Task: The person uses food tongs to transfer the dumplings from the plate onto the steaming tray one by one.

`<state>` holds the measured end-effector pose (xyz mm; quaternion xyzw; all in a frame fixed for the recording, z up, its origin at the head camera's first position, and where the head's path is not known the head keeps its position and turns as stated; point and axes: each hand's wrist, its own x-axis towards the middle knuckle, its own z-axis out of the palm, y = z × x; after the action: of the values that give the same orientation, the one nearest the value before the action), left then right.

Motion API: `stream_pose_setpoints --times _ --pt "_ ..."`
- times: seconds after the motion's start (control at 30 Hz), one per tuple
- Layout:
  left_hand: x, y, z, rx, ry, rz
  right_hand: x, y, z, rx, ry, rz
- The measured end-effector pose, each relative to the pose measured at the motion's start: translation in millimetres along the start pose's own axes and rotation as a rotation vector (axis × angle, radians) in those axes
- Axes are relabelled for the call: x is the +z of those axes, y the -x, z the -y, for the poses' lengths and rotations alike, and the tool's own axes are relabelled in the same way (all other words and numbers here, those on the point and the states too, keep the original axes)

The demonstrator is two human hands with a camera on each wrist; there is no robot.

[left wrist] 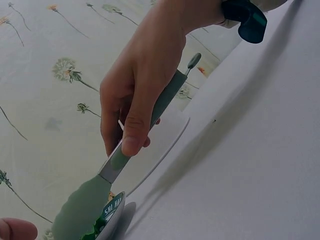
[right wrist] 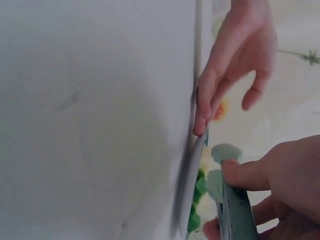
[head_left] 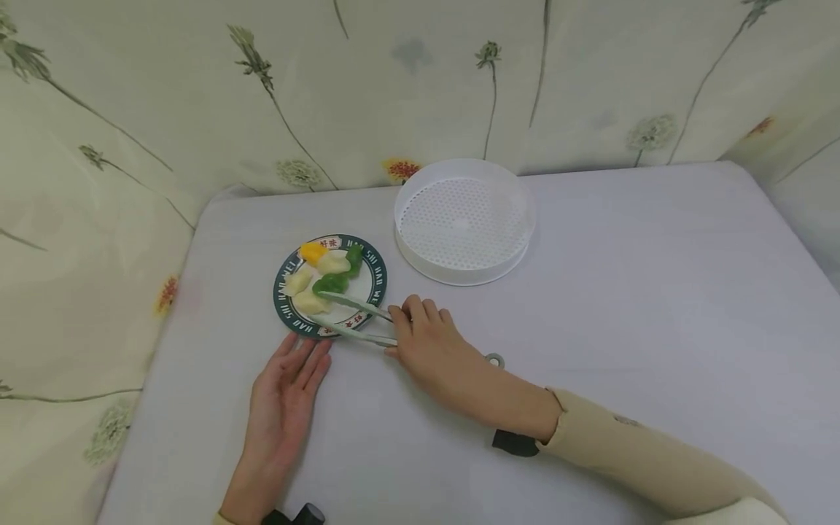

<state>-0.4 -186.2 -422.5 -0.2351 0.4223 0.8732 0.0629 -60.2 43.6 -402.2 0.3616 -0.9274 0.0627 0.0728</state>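
Observation:
My right hand (head_left: 436,350) grips a pair of pale green tongs (head_left: 357,334), seen in the right wrist view with the thumb on one arm. The tongs' two tips are spread over the near part of a green-rimmed plate (head_left: 377,281). One tip touches or overlaps a green dumpling-shaped piece (head_left: 331,283); I cannot tell which. Around it on the plate lie pale pieces (head_left: 307,302), a yellow piece (head_left: 313,252) and another green piece (head_left: 354,259). My left hand (head_left: 285,405) lies palm up, its extended fingertips at the plate's near edge.
Behind and right of the plate stands a round white steamer basket (head_left: 462,275) with a perforated bottom. A white cloth covers the table (head_left: 623,306). Flower-printed fabric (head_left: 426,87) hangs along the back and left side. Dark straps are on both wrists.

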Motion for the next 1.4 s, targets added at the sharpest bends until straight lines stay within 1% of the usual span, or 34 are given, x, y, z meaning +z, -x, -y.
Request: stream_pose_setpoints --times 0.17,0.47,0.73,1.03,1.17,1.4 --pt "-0.2 -1.5 1.2 0.000 -0.004 0.006 6 -9 5 -0.019 0.082 -0.050" --pt "-1.6 -1.5 1.0 0.005 -0.010 0.003 13 -21 15 -0.012 0.102 -0.059" --pt "-2.2 -0.7 1.0 -0.001 0.016 0.003 19 -26 24 -0.012 0.189 -0.080" --pt "-0.7 -1.5 0.8 0.006 -0.011 0.013 23 -28 18 -0.013 0.210 -0.087" --pt "-0.7 -1.4 0.7 0.007 -0.020 0.014 21 -28 14 -0.026 0.220 -0.074" --pt "-1.5 -0.9 1.0 0.005 -0.019 0.009 17 -23 10 -0.021 0.199 -0.049"
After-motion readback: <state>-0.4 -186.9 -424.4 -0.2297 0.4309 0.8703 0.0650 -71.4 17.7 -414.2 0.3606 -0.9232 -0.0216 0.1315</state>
